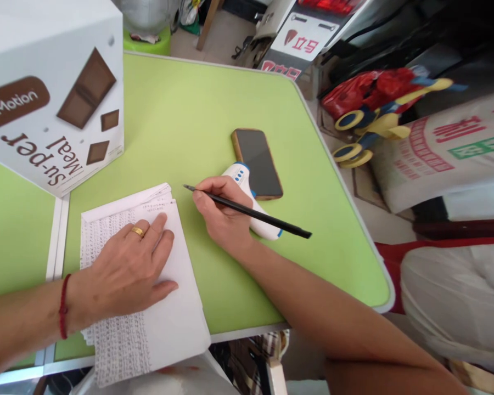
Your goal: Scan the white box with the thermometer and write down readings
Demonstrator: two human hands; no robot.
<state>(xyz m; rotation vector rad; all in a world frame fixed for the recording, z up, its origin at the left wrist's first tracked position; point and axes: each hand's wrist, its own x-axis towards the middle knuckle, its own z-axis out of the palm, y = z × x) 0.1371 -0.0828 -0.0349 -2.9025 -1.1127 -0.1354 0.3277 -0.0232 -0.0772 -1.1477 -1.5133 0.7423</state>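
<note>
A stack of white paper [177, 323] lies at the table's front edge, its left part covered in rows of small handwriting. My left hand [132, 266] rests flat on it with the fingers spread, a gold ring on one finger and a red cord at the wrist. My right hand [224, 211] pinches a black pencil [267, 218] near its tip. That tip points left, beyond the paper's upper right corner and apart from the sheet. Behind the right hand lies a white and blue handheld device [265, 227], partly hidden by the hand and touching a smartphone [259, 164].
On the left of the green table [197, 104] stands a large white box [53, 99] with chocolate pictures. Beyond the table's right edge are a red plastic bag [366, 90], a blue and yellow toy [370, 129] and a printed white sack [444, 148].
</note>
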